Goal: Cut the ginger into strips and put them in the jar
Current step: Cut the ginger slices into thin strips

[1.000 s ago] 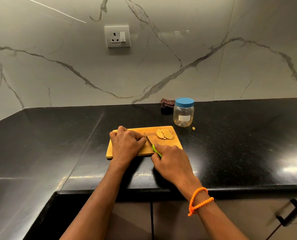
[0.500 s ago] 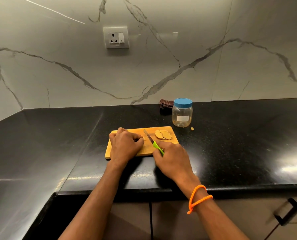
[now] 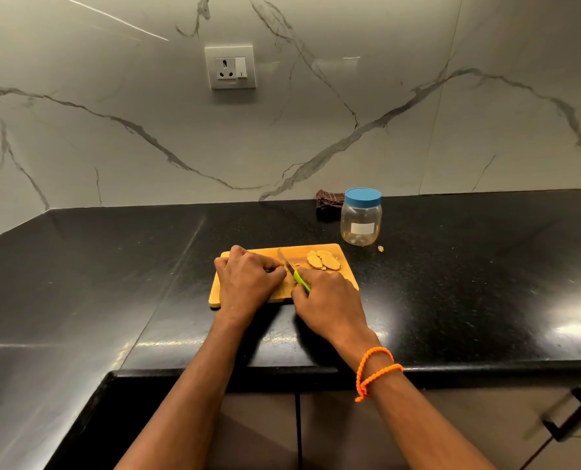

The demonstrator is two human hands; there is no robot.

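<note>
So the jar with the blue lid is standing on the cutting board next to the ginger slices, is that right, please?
Not quite: the jar with the blue lid stands on the black counter, behind the cutting board's far right corner, not on it. The head view shows this. The ginger slices do lie on the board.

On the black stone desk (image 3: 451,283) lie one rectangular wooden cutting board (image 3: 245,254), one green-handled knife (image 3: 294,271), one clear plastic jar with a blue lid (image 3: 361,218), one dark folded cloth (image 3: 328,206) and one small ginger scrap (image 3: 381,248). The pale ginger slices (image 3: 323,259) overlap; about four show. Two hands.
</note>
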